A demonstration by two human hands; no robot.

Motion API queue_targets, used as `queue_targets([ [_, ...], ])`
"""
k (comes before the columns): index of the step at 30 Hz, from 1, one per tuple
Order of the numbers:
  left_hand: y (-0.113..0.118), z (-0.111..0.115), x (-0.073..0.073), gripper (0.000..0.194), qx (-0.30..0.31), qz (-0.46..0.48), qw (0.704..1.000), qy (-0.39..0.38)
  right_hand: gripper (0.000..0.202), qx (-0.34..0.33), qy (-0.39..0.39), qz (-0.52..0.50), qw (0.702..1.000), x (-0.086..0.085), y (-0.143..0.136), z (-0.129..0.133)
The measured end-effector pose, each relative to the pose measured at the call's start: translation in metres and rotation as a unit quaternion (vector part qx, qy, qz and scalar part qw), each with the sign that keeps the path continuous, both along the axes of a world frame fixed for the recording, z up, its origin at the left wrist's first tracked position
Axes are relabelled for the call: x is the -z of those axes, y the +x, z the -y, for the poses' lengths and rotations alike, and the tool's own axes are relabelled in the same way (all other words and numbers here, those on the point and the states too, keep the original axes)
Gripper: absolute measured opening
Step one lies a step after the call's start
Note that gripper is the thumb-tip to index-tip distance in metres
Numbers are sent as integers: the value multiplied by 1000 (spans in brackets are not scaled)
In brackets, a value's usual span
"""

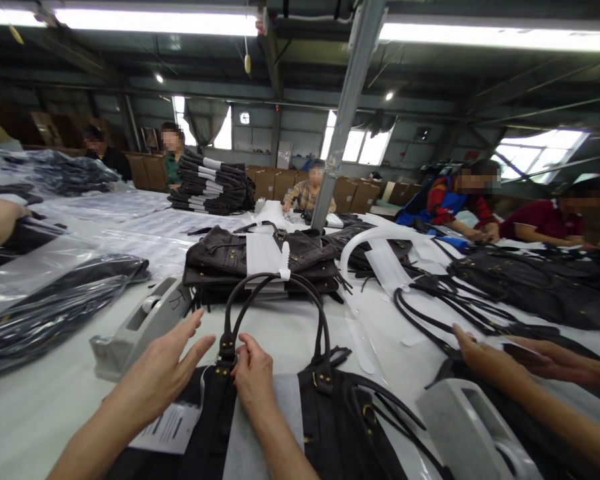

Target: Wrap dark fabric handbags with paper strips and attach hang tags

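Observation:
A dark handbag [330,427] lies in front of me, its two rolled handles [275,279] standing up in arches. A white strip is fastened round the handle tops. My right hand [254,373] has its fingers curled against the base of the left handle end. Just left of that base, my left hand [173,360] is held with thumb and fingers apart, gripping nothing. Beneath my left forearm a white printed tag [167,430] hangs on a thin loop. A pale sheet of tissue [287,407] lies down the bag's middle, partly hidden by my right arm.
Grey tape dispensers stand left [140,327] and right [460,427]. Beyond lies a stack of wrapped handbags [263,257]. Plastic-covered bags [55,313] lie at left. A co-worker's hands [510,360] work at right, and several people stand round the table.

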State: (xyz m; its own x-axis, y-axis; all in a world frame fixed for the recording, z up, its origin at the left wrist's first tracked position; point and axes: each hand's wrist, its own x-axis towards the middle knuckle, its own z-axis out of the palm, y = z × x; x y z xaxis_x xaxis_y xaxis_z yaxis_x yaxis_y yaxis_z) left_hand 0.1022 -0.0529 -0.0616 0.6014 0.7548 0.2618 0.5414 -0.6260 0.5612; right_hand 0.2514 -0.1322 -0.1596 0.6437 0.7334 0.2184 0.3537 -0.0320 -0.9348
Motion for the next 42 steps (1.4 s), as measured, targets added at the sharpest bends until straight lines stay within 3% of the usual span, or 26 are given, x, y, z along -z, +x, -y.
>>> queue_targets([
  [4,46,-11,39,79,56,18,987,-148,43,33,45,23,998,-1,-2,5],
  [8,75,-22,58,73,126,102,933,-322,48,47,89,63,993,-22,-5,13],
  [10,83,-22,63,75,124,116,913,-371,49,52,105,89,989,-40,-1,19],
  [13,92,-20,72,74,70,144,899,-407,49,111,110,119,981,-66,22,30],
  [17,98,-16,86,72,-3,175,906,-386,61,256,44,144,955,-76,79,48],
  [19,97,-14,89,70,-15,192,910,-367,66,279,-25,156,947,-75,106,54],
  [21,95,-11,91,68,-21,206,914,-347,62,252,-68,167,951,-77,126,55],
  [24,93,-7,89,66,-23,220,923,-315,52,199,-66,207,956,-96,144,41],
  [27,92,-4,85,64,-9,232,933,-274,38,146,-84,238,957,-123,159,10],
  [30,91,-4,82,61,7,235,940,-249,27,97,-125,235,959,-138,175,-26],
  [35,88,-7,78,59,38,230,946,-225,24,57,-152,222,961,-136,186,-63],
  [42,86,-10,79,58,61,237,942,-231,24,-7,-83,233,969,-142,185,-66],
])
